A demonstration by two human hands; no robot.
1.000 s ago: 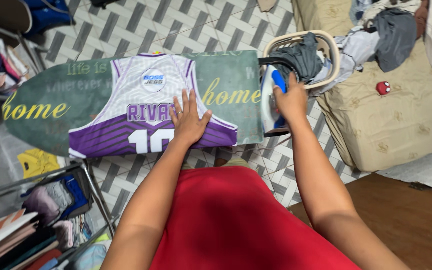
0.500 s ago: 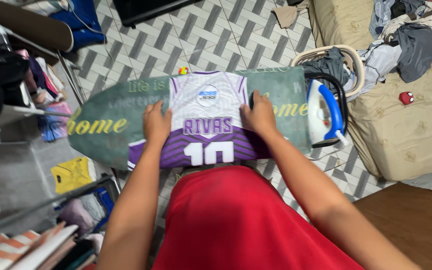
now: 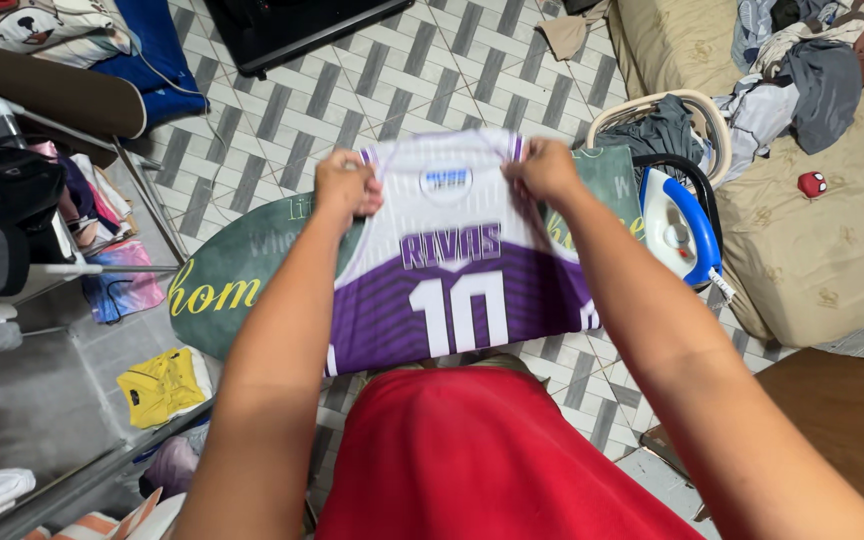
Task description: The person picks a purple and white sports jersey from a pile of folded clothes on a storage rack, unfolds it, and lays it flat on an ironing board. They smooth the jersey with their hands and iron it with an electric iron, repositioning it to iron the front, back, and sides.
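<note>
Since the earlier frame, the white and purple jersey (image 3: pixel 452 290) has been lifted off the green ironing board (image 3: pixel 242 280) at frame centre. Each shoulder is pinched closed by the left hand (image 3: pixel 345 187) and right hand (image 3: pixel 542 170). Grey patterned floor tiles (image 3: pixel 402 70) lie behind. A blue and white iron (image 3: pixel 680 228) stands at right.

Sleeveless purple-and-white sports jersey (image 3: pixel 452 290) over the green padded ironing board (image 3: pixel 242 275), its shoulders held by the left hand (image 3: pixel 345 187) and right hand (image 3: pixel 544 170). Blue-and-white electric iron (image 3: pixel 680 225) at the board's right end; beige plastic laundry basket (image 3: pixel 697 110) behind it (clothes inside); bed (image 3: pixel 822 250) further right.
</note>
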